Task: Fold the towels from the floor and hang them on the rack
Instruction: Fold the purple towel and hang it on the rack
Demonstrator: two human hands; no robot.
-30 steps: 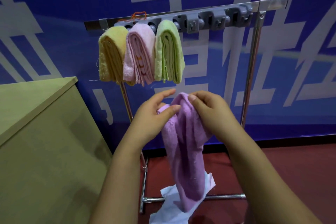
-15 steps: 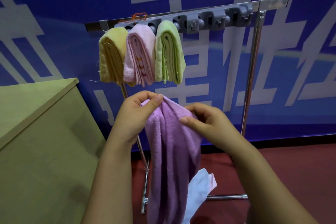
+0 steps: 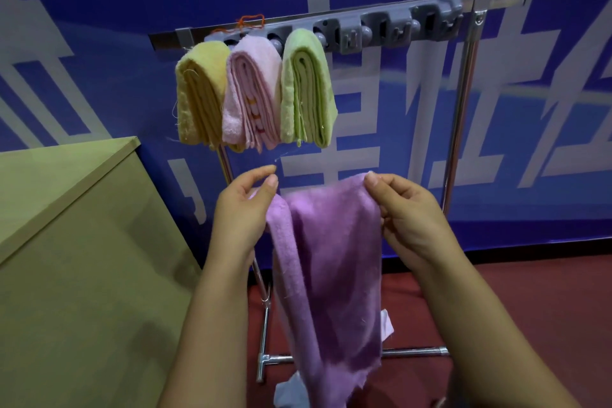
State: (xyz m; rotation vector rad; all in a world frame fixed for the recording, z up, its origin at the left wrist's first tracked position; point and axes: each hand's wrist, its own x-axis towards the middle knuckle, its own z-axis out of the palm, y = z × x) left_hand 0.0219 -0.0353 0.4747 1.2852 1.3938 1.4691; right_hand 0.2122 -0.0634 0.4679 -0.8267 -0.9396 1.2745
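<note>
A purple towel [image 3: 331, 258] hangs lengthwise in front of me, held up by its top edge. My left hand [image 3: 241, 212] pinches the left top corner; my right hand [image 3: 407, 212] pinches the right top corner. Behind stands a metal rack [image 3: 463, 129] whose grey clip bar [image 3: 397, 28] carries three folded towels on its left part: a yellow towel [image 3: 198, 99], a pink towel [image 3: 251, 99] and a green towel [image 3: 306, 93]. A white towel [image 3: 288, 391] lies on the floor, mostly hidden behind the purple one.
A tan cabinet [image 3: 73, 258] stands close on the left, beside the rack. A blue banner wall [image 3: 546, 109] is right behind the rack. The rack's foot bar [image 3: 417, 352] lies on the dark red floor [image 3: 530, 291]. The clips on the right part of the bar hold nothing.
My hands have moved apart along the purple towel's top edge, spreading the bunched cloth wider. The towel now hangs flatter and lower over the white towel.
</note>
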